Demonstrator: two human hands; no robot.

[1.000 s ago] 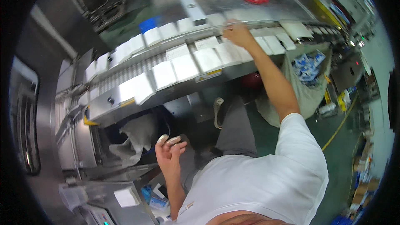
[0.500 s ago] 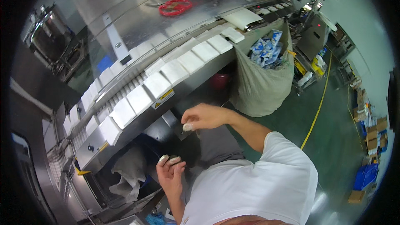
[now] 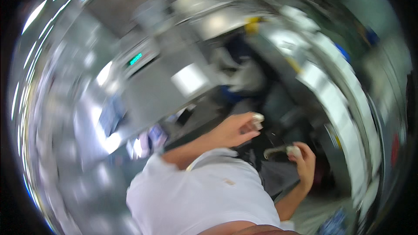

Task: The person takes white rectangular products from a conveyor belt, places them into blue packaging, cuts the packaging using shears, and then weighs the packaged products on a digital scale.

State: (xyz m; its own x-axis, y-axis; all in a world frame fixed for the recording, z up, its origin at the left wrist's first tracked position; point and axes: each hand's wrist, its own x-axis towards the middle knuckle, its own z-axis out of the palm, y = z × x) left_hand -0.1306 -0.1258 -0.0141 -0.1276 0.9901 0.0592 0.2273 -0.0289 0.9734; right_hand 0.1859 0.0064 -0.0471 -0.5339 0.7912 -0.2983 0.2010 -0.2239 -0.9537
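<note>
Motion blur covers most of the head view; only the centre is legible. Left hand (image 3: 233, 131) sits out in front of the white shirt (image 3: 204, 196), fingers curled around a small pale object (image 3: 257, 118) that shows at the fingertips, so the grip is narrow and closed on that piece. Right hand (image 3: 305, 161) is lower and to the right, fingers folded around a second small pale piece (image 3: 294, 151), which sits at the top of the fist, against the thumb side. A thin greyish strip (image 3: 274, 151) juts leftward from that fist; whether it is joined to the piece cannot be told. The two hands are near each other but apart, with a dark gap of machinery between them. To the right, a curved row of white flat packs (image 3: 331, 100) runs along a metal conveyor (image 3: 361, 117). Upper left, a grey cabinet carries a small green lit display (image 3: 136, 58).
</note>
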